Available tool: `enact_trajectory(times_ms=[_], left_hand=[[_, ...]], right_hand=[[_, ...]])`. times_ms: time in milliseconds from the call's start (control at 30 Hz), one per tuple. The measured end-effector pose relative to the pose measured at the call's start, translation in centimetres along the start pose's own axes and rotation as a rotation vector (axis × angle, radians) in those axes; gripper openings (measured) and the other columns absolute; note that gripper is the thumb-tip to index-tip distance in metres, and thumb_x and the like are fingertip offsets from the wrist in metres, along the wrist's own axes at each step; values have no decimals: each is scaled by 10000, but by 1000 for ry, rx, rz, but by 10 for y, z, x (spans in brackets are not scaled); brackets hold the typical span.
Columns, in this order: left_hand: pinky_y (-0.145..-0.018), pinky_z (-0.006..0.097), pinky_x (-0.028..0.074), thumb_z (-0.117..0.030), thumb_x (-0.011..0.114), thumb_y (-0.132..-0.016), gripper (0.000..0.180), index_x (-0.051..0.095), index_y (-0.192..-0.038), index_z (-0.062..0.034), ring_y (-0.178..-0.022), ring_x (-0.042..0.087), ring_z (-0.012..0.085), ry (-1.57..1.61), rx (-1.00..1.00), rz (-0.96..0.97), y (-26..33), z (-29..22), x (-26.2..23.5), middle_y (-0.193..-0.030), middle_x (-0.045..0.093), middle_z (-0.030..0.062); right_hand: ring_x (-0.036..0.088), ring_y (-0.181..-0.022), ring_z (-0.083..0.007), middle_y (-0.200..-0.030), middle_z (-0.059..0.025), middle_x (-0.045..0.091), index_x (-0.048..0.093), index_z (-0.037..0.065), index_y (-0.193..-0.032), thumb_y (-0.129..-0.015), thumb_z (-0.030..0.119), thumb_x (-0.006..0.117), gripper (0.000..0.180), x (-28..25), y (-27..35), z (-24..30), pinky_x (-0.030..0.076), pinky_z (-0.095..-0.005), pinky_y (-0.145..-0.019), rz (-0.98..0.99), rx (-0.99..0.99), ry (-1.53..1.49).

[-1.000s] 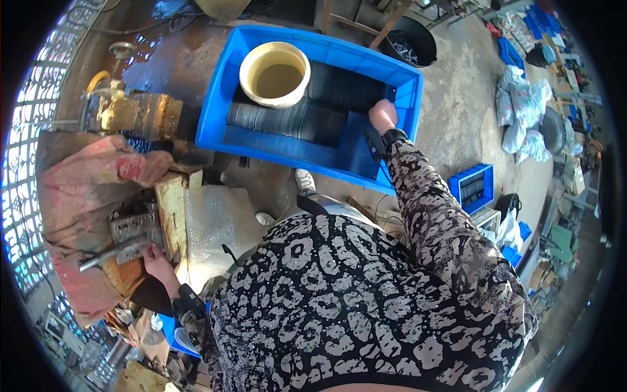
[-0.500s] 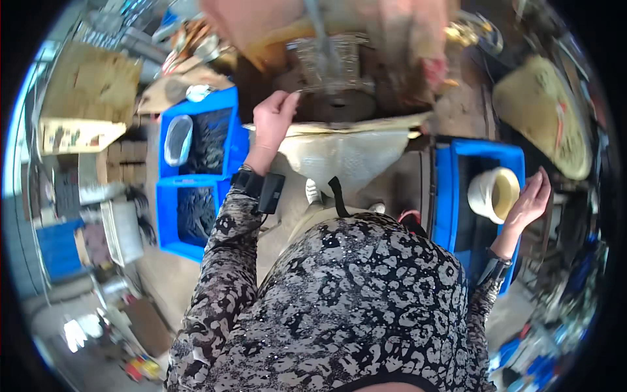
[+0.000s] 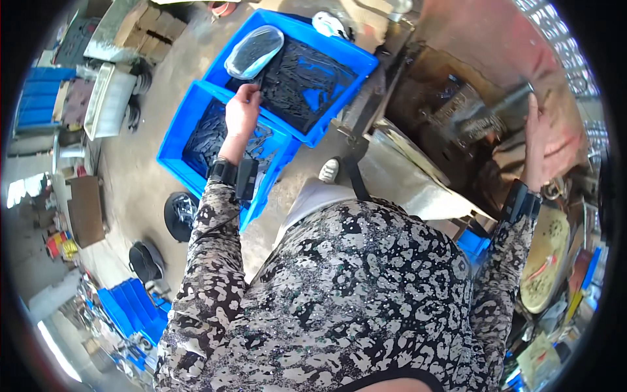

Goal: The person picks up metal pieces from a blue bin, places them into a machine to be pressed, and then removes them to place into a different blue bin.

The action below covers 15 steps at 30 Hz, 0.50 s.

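Note:
Two blue plastic crates [image 3: 177,134] stand together at the left, filled with thin dark strips [image 3: 297,85]. Above the place where they meet is my left hand [image 3: 241,117], its fingers pinched together; whatever they hold, if anything, is too small to make out. My right hand [image 3: 535,137] reaches to a dark, oily machine [image 3: 450,124] at the right. Its fingers are at the outer end of a grey bar [image 3: 513,99] on the machine and appear closed on it, though partly hidden. A clear oval plastic container [image 3: 256,52] lies on the far crate's contents.
A pale sheet [image 3: 405,176] slopes from the machine's near edge toward me. Reddish sheeting [image 3: 516,39] hangs behind it. A black bucket [image 3: 181,215] and another dark container [image 3: 146,260] stand on the floor left. A cream board [image 3: 545,261] is at the right.
My view has turned left, bringing the crates nearer the middle. My left hand has gone from the machine to the crates; my right hand has left the cream cup and reached the machine's bar.

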<state>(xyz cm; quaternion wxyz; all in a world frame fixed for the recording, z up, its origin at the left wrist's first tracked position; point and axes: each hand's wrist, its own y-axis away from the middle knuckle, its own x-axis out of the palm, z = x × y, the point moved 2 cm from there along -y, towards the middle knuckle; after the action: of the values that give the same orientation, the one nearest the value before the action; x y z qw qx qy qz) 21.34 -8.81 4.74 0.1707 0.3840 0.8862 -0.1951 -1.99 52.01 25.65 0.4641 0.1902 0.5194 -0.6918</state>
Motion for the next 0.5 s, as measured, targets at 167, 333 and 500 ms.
enact_trajectory(times_ms=[167, 333, 500], left_hand=[[-708, 385, 538, -261, 628, -871, 201, 709, -955, -98, -776, 690, 313, -210, -89, -23, 15, 63, -15, -799, 701, 137], [-739, 403, 546, -248, 632, -847, 181, 722, -940, -121, -792, 692, 319, -303, -166, 58, 43, 110, -28, -794, 702, 128], [-797, 399, 543, -224, 627, -840, 203, 716, -1003, -140, -888, 682, 315, -512, -247, 144, 72, 128, -32, -945, 712, 125]], right_hand=[[624, -1013, -424, -1062, -308, 644, 568, -92, -1191, -952, 568, 455, 710, -37, -10, -9, 486, -470, -866, -205, -157, 352], [606, -1034, -465, -1030, -335, 638, 603, -111, -1106, -953, 593, 391, 752, -51, -26, -36, 478, -517, -889, 10, 65, 544], [608, -1039, -463, -1020, -355, 630, 595, -117, -1127, -969, 601, 299, 792, -62, -36, -75, 482, -529, -882, 119, 213, 728]])
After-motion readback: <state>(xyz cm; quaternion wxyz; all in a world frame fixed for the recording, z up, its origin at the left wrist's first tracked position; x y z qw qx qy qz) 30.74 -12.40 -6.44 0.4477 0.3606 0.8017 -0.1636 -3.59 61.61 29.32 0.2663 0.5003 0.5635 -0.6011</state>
